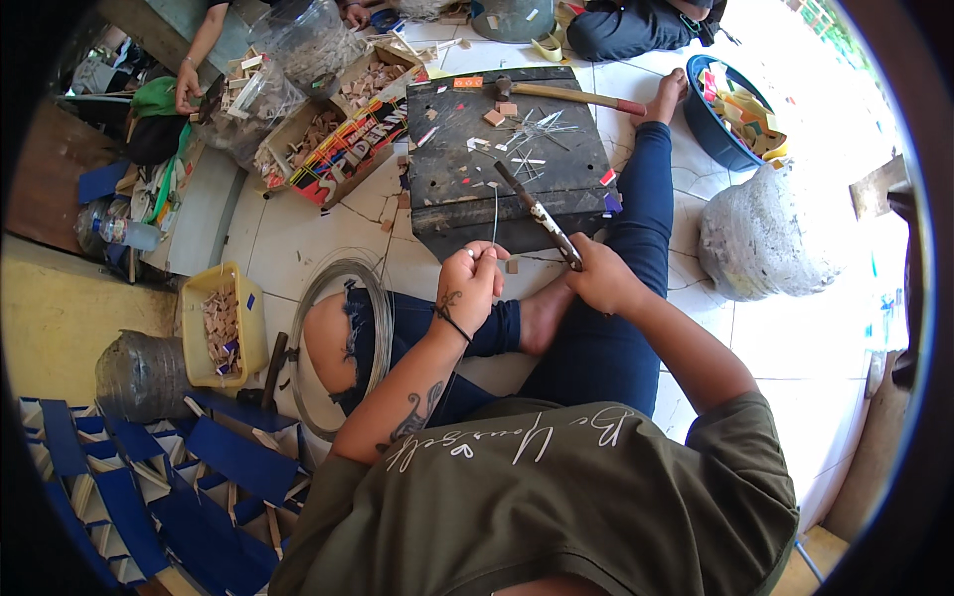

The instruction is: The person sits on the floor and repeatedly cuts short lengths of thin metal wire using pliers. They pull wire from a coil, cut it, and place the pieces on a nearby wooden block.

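In front of my crossed legs, my left hand pinches a thin metal wire that points up and away from me. My right hand is wrapped round a long dark rod-like tool with worn white patches; its exact kind is unclear. The tool's far end hangs over the near part of a black work block. Several short cut wires lie on the block, along with small wooden pieces. A hammer rests across its far side. A wire coil loops round my left knee.
A cardboard box and yellow basket hold small wooden pieces. Blue-and-wood pieces pile at lower left. A blue basin and plastic-wrapped bundle stand right. Other people's hands and legs show at the back.
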Demonstrator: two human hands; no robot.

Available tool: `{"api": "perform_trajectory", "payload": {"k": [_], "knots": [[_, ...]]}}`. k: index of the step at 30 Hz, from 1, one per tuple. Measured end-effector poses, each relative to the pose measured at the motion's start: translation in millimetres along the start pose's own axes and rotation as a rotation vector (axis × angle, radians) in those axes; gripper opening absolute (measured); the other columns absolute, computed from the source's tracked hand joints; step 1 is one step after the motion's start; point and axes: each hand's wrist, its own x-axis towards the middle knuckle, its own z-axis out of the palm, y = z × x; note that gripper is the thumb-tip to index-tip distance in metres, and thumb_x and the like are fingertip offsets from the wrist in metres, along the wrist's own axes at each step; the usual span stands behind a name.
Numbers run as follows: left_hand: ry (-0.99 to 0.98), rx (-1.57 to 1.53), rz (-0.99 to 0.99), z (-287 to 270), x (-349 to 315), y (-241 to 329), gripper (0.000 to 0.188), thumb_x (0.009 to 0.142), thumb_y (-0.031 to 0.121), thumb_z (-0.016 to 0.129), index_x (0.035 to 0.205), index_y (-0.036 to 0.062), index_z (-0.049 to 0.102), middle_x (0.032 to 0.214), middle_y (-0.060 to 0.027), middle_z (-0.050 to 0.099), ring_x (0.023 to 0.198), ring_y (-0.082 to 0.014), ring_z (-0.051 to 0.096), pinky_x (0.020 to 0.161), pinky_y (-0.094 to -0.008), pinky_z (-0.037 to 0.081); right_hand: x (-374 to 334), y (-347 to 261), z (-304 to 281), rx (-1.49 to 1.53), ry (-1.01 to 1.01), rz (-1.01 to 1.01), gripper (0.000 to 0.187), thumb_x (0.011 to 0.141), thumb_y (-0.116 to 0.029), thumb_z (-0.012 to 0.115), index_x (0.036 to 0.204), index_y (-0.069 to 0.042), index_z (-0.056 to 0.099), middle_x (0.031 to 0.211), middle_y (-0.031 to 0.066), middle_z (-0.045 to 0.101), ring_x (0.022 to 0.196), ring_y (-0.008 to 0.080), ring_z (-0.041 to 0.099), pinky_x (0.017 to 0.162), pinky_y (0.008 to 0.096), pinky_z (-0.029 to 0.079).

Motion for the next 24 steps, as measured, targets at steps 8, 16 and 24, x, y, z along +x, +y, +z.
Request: {"api": "perform_trajectory", "payload": {"k": [8,16,24], "knots": [[0.024,-0.029,0.064,-5.3,11.0,6.5,0.021,0.093,0.015,0.039,0.089,0.0004,0.053,0.052,0.0005,0.046,0.037,-0.0035,0.035,0.033,-0.017,0.027,-7.9,3.3,-15.8,0.847,-0.508,-0.019,0.071,0.062,0.0,0.049,0.131,-0.002,0.033,0.115,0.0097,0.051,0.105,0.0175,0.047,0.088,0.0275,0.039],[0.02,0.086,0.076,-2.5,14.2,10.8,0.021,0.092,0.013,0.04,0.085,0.0014,0.056,0.052,0.0002,0.049,0.046,-0.0046,0.042,0.044,-0.0206,0.034,-20.5,3.0,-7.9,0.79,-0.511,-0.056,0.068,0.067,-0.006,0.052,0.132,-0.003,0.033,0.102,0.0091,0.053,0.091,0.0154,0.05,0.079,0.026,0.041],[0.019,0.16,0.079,-2.8,13.6,13.5,0.021,0.092,0.014,0.04,0.086,0.0013,0.056,0.052,0.0,0.049,0.045,-0.0047,0.042,0.043,-0.0208,0.034,-19.1,-3.0,1.4,0.811,-0.543,0.05,0.04,0.068,-0.002,0.05,0.108,0.004,0.05,0.096,0.0113,0.058,0.089,0.0191,0.056,0.079,0.0281,0.044]]}}
